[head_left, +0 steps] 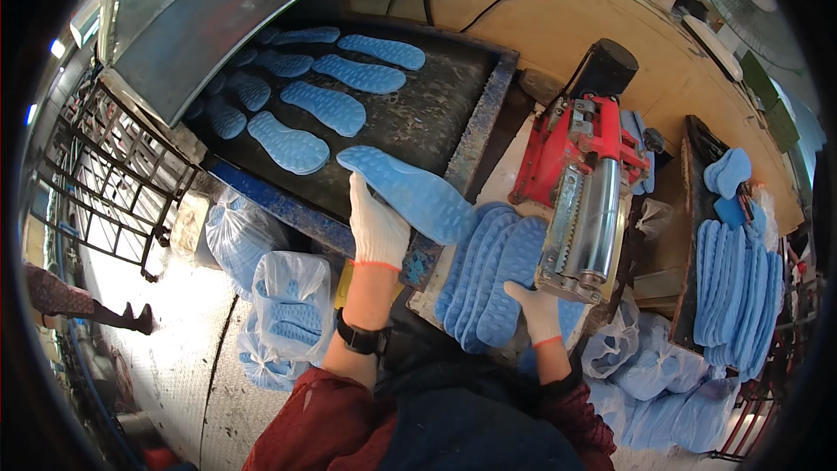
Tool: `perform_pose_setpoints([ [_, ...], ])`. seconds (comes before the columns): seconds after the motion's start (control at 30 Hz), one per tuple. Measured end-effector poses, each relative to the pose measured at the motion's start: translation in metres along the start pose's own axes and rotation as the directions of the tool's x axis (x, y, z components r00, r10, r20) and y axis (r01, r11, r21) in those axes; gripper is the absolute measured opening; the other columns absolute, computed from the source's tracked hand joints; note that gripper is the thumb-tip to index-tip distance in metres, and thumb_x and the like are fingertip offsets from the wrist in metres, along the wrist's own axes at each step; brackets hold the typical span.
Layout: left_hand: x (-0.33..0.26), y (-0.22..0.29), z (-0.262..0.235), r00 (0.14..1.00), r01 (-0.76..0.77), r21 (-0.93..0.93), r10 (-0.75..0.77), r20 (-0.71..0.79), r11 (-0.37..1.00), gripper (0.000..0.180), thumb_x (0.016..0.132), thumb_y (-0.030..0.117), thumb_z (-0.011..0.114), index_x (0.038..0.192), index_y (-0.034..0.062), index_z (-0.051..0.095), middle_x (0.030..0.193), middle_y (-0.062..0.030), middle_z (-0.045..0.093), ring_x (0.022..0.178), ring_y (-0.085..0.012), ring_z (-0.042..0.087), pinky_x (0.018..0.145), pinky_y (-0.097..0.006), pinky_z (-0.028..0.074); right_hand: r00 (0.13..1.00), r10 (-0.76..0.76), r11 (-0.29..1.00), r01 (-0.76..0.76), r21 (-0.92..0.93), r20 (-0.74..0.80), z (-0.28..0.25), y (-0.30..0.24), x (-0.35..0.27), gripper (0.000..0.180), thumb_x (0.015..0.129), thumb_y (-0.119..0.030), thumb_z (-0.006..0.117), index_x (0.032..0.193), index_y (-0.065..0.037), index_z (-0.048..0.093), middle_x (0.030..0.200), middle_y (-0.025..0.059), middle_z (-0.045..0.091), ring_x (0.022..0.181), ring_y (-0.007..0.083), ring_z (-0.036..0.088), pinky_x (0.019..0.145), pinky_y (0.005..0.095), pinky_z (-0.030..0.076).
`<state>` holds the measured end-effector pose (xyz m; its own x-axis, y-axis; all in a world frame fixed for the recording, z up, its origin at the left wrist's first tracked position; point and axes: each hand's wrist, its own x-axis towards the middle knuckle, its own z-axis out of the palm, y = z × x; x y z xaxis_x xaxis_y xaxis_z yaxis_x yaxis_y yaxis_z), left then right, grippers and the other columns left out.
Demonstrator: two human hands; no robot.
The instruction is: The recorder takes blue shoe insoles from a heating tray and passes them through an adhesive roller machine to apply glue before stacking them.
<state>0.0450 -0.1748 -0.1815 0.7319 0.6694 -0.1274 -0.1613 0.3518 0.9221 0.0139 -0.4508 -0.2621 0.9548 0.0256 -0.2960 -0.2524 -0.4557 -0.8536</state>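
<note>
My left hand (380,231), in a white knitted glove, is closed on a dimpled blue shoe sole (410,196) and holds it at the near edge of a dark conveyor belt (436,100). Several similar soles (324,109) lie on the belt in rows. A leaning row of blue soles (475,275) stands on the bench to the right of my left hand. My right hand (539,314), gloved too, grips the nearest sole of that row with the thumb on its face; its other fingers are mostly hidden. Just beside it is a red machine (558,148) with a shiny metal roller (602,227).
A metal hood (235,26) covers the belt's far left. Bags of blue soles (292,305) stand on the floor at left, more bags (663,375) at right. Stacked soles (737,292) sit on a right-hand board. A black rack (122,174) and another person's leg (70,296) are at left.
</note>
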Motion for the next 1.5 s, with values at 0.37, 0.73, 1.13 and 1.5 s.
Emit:
perform_pose_setpoints([
  [0.37, 0.034, -0.018, -0.017, 0.826, -0.376, 0.709, 0.562, -0.034, 0.596, 0.066, 0.102, 0.036, 0.048, 0.15, -0.0036, 0.027, 0.153, -0.0227, 0.032, 0.14, -0.0332, 0.035, 0.116, -0.04, 0.026, 0.989, 0.095, 0.657, 0.022, 0.753, -0.112, -0.042, 0.031, -0.025, 0.05, 0.093, -0.005, 0.061, 0.14, 0.0, 0.046, 0.135, 0.0073, 0.054, 0.118, 0.0169, 0.053, 0.101, 0.0295, 0.043],
  [0.73, -0.054, 0.017, 0.036, 0.854, -0.397, 0.203, 0.279, 0.438, 0.895, 0.062, 0.106, 0.038, 0.035, 0.156, 0.005, 0.018, 0.159, -0.0221, 0.021, 0.147, -0.0337, 0.024, 0.116, -0.046, 0.026, 0.552, -0.645, 0.758, 0.375, -0.533, -0.529, -0.147, -0.014, -0.024, 0.056, 0.085, 0.016, 0.043, 0.135, -0.008, 0.057, 0.121, 0.019, 0.055, 0.116, 0.0337, 0.055, 0.102, 0.0366, 0.042],
  [1.13, -0.092, 0.015, 0.111, 0.46, -0.507, -0.092, 0.359, 0.812, 0.857, 0.064, 0.105, 0.025, 0.037, 0.155, -0.0031, 0.01, 0.161, -0.0207, 0.018, 0.149, -0.0316, 0.02, 0.12, -0.042, 0.018, 0.619, -0.712, 0.649, 0.403, -0.645, -0.33, -0.154, -0.056, -0.02, 0.05, 0.084, 0.009, 0.06, 0.132, -0.004, 0.058, 0.129, 0.0185, 0.055, 0.118, 0.0325, 0.056, 0.101, 0.0375, 0.045],
  [1.5, -0.063, -0.035, 0.115, 0.403, -0.566, -0.013, 0.29, 0.868, 0.824, 0.06, 0.1, 0.024, 0.05, 0.149, -0.0055, 0.029, 0.145, -0.027, 0.038, 0.135, -0.038, 0.039, 0.113, -0.039, 0.031, 0.749, -0.427, 0.904, 0.37, -0.216, -0.506, -0.14, -0.011, -0.019, 0.051, 0.087, -0.001, 0.066, 0.136, 0.002, 0.05, 0.125, 0.0153, 0.057, 0.114, 0.0244, 0.058, 0.098, 0.0333, 0.046],
])
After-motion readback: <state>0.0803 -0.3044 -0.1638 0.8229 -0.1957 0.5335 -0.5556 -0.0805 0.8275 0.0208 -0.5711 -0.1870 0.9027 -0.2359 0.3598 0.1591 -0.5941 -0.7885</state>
